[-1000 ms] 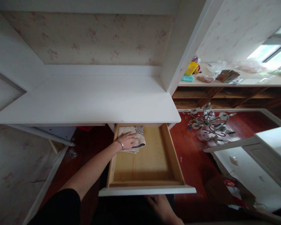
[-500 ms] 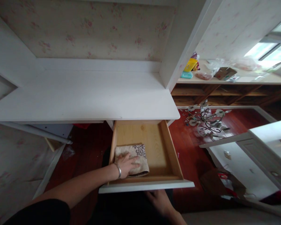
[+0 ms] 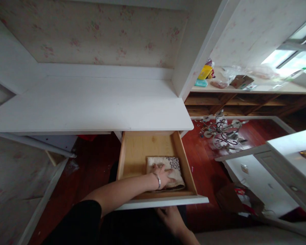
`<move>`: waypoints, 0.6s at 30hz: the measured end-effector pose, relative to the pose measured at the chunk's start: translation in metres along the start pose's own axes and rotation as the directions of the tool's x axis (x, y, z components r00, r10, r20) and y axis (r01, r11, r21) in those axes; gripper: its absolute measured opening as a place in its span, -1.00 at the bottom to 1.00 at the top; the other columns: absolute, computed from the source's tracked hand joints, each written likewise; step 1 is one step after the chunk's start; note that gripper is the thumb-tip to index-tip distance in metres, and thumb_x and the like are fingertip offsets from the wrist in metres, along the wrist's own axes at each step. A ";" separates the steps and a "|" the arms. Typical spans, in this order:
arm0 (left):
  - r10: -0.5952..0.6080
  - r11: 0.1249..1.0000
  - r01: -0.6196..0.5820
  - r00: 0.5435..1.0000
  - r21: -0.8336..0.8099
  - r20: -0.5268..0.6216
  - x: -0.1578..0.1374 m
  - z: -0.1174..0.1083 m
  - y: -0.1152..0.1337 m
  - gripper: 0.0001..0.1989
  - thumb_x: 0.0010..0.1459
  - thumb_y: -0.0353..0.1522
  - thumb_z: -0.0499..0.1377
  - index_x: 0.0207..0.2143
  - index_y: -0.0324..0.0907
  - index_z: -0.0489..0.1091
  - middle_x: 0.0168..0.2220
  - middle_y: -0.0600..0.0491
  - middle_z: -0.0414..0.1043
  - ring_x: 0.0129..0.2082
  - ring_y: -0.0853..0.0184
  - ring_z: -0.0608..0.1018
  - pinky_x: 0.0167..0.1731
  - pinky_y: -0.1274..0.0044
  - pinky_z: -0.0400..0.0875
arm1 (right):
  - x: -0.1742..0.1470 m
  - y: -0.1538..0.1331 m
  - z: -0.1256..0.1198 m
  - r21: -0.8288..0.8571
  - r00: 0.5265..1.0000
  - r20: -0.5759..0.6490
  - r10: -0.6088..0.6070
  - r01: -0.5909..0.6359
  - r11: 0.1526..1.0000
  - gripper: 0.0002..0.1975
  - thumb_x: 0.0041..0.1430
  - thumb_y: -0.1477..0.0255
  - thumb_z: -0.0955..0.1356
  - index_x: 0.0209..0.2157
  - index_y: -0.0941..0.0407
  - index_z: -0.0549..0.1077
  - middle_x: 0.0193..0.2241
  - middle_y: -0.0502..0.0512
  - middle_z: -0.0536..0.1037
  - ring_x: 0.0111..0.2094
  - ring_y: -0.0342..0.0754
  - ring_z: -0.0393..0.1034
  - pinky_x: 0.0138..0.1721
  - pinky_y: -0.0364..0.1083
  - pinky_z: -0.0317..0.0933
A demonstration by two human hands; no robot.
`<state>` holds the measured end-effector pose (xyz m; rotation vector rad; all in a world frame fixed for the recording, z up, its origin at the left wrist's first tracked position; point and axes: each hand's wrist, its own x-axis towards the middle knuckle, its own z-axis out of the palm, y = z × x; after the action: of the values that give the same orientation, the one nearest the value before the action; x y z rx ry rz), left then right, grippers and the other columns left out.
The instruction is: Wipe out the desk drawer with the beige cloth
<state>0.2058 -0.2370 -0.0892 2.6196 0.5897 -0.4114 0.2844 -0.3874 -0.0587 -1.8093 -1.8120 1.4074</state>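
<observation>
- The folded cloth (image 3: 168,167) lies flat on the drawer (image 3: 137,153) floor, in the front right corner, its right edge against the drawer's right wall and its front edge near the front panel.
- It looks like a small towel or napkin: beige, soft and somewhat thick, folded into a rough rectangle, with a dark scrolling pattern on the far right part.
- The left hand (image 3: 164,175) rests palm down on the near half of the cloth, fingers spread and flat on it, pinching nothing; a flat hand like this presses the cloth against the wood, which suits wiping or sliding it. A metal bangle (image 3: 158,181) sits on the wrist.
- The left forearm crosses over the drawer's front panel from the left, in a dark sleeve at the shoulder.
- The right hand (image 3: 171,219) is below the drawer's white front panel, partly hidden; whether it grips anything I cannot tell.
- The drawer is pulled well out from under the white desk (image 3: 91,105); the rest of its bare pale wood floor shows.
- Right of the drawer, a tangle of metal light fittings (image 3: 223,134) lies on the red floor.
</observation>
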 end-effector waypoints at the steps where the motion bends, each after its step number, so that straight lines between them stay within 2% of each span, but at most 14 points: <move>1: -0.006 1.000 0.006 1.000 -0.001 -0.008 0.007 -0.002 0.001 -0.42 0.04 -0.20 0.17 0.14 0.39 0.20 0.34 0.17 -0.05 0.15 -0.25 0.13 -0.16 -0.17 0.19 | 0.000 0.000 0.000 0.001 1.000 -0.002 -0.004 0.004 1.000 -0.57 0.31 0.18 0.17 -0.22 0.09 0.59 -0.11 0.15 0.57 -0.01 0.12 0.37 0.04 0.00 0.11; 6: -0.065 0.998 0.065 0.998 0.003 -0.023 0.035 -0.019 -0.016 -0.37 -0.07 -0.19 0.22 0.11 0.42 0.22 0.32 0.23 -0.01 0.15 -0.24 0.12 -0.14 -0.20 0.13 | 0.001 0.004 0.002 -0.028 1.000 0.015 0.017 -0.017 0.999 -0.57 0.31 0.24 0.17 -0.38 0.12 0.58 -0.31 0.13 0.60 -0.19 0.07 0.44 -0.11 -0.06 0.17; 9: -0.158 0.987 0.158 0.987 0.001 -0.040 0.052 -0.041 -0.039 -0.36 -0.10 -0.18 0.24 0.09 0.42 0.24 0.33 0.24 -0.04 0.16 -0.23 0.09 -0.08 -0.20 0.07 | 0.001 0.004 0.003 -0.042 0.999 0.008 0.049 -0.049 0.998 -0.58 0.30 0.25 0.17 -0.41 0.12 0.57 -0.35 0.13 0.60 -0.22 0.06 0.44 -0.15 -0.07 0.17; 13: -0.269 0.962 0.272 0.956 0.004 -0.113 0.070 -0.067 -0.063 -0.40 -0.05 -0.04 0.18 0.12 0.33 0.23 0.35 0.17 -0.13 0.22 -0.19 0.01 -0.02 -0.17 0.03 | 0.001 0.004 0.003 -0.003 0.999 -0.012 0.052 -0.052 0.999 -0.59 0.29 0.22 0.19 -0.39 0.11 0.57 -0.33 0.12 0.61 -0.19 0.07 0.45 -0.15 -0.08 0.17; 18: -0.299 0.954 0.298 0.940 -0.027 -0.167 0.064 -0.066 -0.075 -0.42 0.05 -0.15 0.14 0.15 0.35 0.16 0.35 0.19 -0.11 0.28 -0.08 -0.03 0.06 -0.15 -0.04 | 0.001 0.007 0.005 0.013 0.999 -0.014 0.043 -0.043 0.999 -0.60 0.29 0.23 0.19 -0.37 0.11 0.58 -0.28 0.11 0.61 -0.16 0.08 0.44 -0.09 -0.06 0.16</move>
<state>0.2392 -0.1234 -0.0803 2.5841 1.0518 -0.2780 0.2853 -0.3900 -0.0667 -1.8573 -1.7633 1.4148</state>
